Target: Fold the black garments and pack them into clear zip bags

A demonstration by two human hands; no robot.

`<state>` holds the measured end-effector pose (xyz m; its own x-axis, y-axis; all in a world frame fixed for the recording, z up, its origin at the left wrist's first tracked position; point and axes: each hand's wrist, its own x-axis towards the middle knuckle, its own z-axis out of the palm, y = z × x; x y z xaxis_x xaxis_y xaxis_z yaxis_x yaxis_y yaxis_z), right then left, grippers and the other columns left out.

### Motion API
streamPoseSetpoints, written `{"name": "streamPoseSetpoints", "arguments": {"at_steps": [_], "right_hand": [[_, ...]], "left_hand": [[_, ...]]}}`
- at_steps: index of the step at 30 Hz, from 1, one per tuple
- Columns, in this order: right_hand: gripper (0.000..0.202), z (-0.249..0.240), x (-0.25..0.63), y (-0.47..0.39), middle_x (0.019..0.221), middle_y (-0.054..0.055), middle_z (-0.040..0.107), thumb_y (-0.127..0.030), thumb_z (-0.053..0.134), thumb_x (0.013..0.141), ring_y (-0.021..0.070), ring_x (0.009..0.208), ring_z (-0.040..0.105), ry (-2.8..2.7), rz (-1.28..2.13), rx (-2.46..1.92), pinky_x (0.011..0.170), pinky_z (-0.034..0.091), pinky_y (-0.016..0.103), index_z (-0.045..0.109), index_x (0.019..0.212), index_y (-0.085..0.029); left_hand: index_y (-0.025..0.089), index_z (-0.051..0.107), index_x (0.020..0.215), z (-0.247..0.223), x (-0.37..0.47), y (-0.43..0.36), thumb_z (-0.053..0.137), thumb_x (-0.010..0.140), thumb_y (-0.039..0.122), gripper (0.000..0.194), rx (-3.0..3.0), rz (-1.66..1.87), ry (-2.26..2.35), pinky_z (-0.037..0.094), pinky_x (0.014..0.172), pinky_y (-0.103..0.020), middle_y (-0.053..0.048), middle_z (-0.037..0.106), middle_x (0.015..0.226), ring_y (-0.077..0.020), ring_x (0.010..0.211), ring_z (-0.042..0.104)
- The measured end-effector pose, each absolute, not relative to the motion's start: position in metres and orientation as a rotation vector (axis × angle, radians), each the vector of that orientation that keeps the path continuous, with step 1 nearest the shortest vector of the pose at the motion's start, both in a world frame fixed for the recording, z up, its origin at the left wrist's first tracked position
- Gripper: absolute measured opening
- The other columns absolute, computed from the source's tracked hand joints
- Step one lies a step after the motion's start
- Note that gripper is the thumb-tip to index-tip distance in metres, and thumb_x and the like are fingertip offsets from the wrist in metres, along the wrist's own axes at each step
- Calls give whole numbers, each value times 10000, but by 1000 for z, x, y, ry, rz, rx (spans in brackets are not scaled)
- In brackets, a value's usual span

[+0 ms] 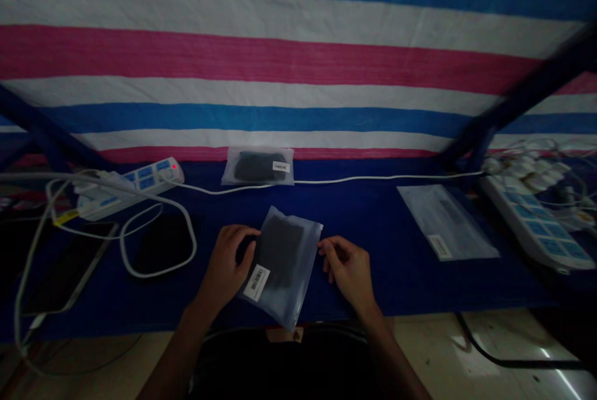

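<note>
A frosted plastic zip bag (305, 263) with a dark flat item inside and a white barcode label (256, 282) lies tilted at the table's front edge. My left hand (231, 263) is closed at the bag's left edge, thumb and index fingertips close together on it. On the other side, my right hand (347, 266) pinches the bag's upper right edge, its other fingers curled. What the dark item is cannot be made out through the plastic.
Another labelled bag (259, 167) lies at the back, behind a white cable (326, 181). A flatter bag (448, 226) is at right, beside a power strip (536, 219) heaped with plugs. Left are a lit power strip (144, 179), looped cables, a phone (74, 269) and a black pouch-like object (163, 244).
</note>
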<state>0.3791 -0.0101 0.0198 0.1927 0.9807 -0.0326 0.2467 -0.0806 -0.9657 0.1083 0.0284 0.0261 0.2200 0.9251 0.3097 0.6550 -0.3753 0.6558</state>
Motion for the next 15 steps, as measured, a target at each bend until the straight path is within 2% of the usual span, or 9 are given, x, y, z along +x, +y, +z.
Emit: {"name": "streamPoseSetpoints", "arguments": {"at_steps": [3,5,9,12,15], "right_hand": [[404,20,379,-10,591,-3,643,-538,608,979,80,358,514,-1235,969,-1528,330,381,177,721,848,-173],[407,20,379,-10,576,-9,634,-541,603,983,78,352,509,-1251,968,-1534,334,378,175,706,830,-178],[412,20,379,-10,575,-11,631,-549,597,982,80,351,507,-1254,953,-1544,332,381,176,701,823,-183],[410,20,378,-10,586,-7,636,-548,596,979,83,360,506,-1275,944,-1534,331,387,178,712,831,-184],[395,21,377,-11,607,-1,650,-534,596,978,84,371,515,-1284,935,-1522,338,397,178,720,848,-183]], "left_hand": [[236,697,1224,17,111,29,536,1009,300,275,2204,924,1541,449,1082,-545,-95,679,1237,-312,1214,555],[235,695,1229,14,112,27,544,1017,319,273,2212,911,1595,414,1117,-571,-104,653,1300,-326,1271,514],[240,710,965,14,114,28,605,990,342,149,2143,888,1625,390,1115,-577,-85,660,1312,-330,1285,513],[240,676,812,17,114,31,648,950,349,178,2057,877,1616,363,1102,-586,-56,701,1270,-331,1248,553],[234,653,744,20,112,32,657,922,357,216,1932,942,1558,341,1108,-566,-42,744,1149,-312,1172,614]]}}
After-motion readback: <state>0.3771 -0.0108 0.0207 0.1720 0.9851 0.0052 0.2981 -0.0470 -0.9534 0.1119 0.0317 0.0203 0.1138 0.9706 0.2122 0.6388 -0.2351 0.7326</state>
